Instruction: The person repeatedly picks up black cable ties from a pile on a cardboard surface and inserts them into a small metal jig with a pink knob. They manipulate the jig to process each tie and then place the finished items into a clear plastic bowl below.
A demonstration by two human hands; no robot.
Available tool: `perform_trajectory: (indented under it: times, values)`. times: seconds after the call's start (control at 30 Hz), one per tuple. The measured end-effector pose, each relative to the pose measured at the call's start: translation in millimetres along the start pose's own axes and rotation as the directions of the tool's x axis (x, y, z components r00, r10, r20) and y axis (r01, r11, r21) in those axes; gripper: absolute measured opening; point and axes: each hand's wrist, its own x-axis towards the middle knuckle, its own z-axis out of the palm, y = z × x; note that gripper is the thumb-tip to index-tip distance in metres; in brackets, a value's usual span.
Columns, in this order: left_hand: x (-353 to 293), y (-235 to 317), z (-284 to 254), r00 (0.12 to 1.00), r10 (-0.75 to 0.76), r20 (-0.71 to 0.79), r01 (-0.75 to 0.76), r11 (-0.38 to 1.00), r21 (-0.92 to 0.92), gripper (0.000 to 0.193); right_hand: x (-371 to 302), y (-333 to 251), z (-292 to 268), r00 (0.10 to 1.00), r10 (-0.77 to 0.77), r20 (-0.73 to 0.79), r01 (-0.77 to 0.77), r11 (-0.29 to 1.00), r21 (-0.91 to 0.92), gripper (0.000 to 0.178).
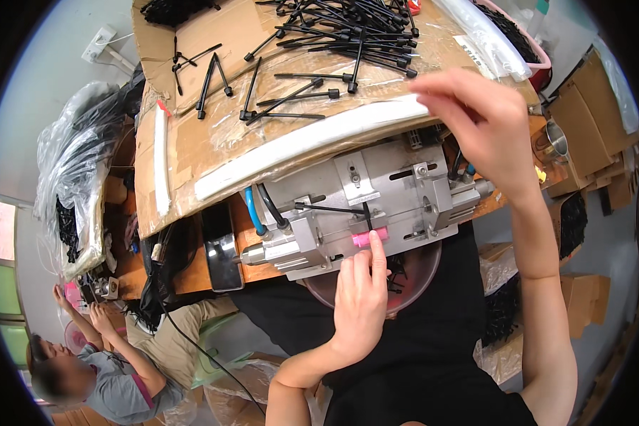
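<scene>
- Desk (pixel 196 270) of orange-brown wood carries the whole set-up.
- Cardboard (pixel 184 153) covers its far part, probably to keep loose pieces within arm's reach.
- A silver metal fixture (pixel 397 188) sits at the near edge, in front of the wearer's body, with a cylinder block at each end, presumably so that parts can be clamped from both sides.
- A heap of black stemmed pieces (pixel 355 39) lies on the cardboard, a few pieces strewn apart from it.
- A pinkish bowl (pixel 422 284) lies beneath the fixture's near edge with black pieces in it, apparently placed to catch them.
- A white strip (pixel 319 145) runs along the cardboard's front, perhaps padding its edge.
- The right hand (pixel 479 117) is raised above the strip's right end, fingers bent inward; whether they pinch anything cannot be told.
- The left hand (pixel 362 291) grips nothing visible: one finger extends, the others curl loosely.
- A black rod (pixel 330 208) lies across the fixture's middle.
- The pink block (pixel 361 240) sits at the fixture's near edge, under that extended fingertip, seemingly to be steadied.
</scene>
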Motion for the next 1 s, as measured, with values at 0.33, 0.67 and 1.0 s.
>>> perform_trajectory:
  times: [0.33,0.67,1.0]
  values:
    - [96.5,-77.6,-53.2,0.950,0.174,0.257,-0.257,0.907,0.334,0.007,-52.5,-17.3,-29.1,0.972,0.235,0.009,-0.235,0.972,-0.025,0.014]
    - [91.8,-62.3,-64.2,0.949,0.039,0.314,-0.156,0.921,0.358,0.022,-112.9,9.4,-55.9,0.975,0.210,-0.067,-0.216,0.972,-0.096,0.013]
    - [93.1,-89.9,-99.3,0.923,-0.137,-0.360,0.147,0.989,0.001,0.004,-91.2,8.9,-55.1,0.957,0.282,-0.067,-0.285,0.958,-0.035,0.009]
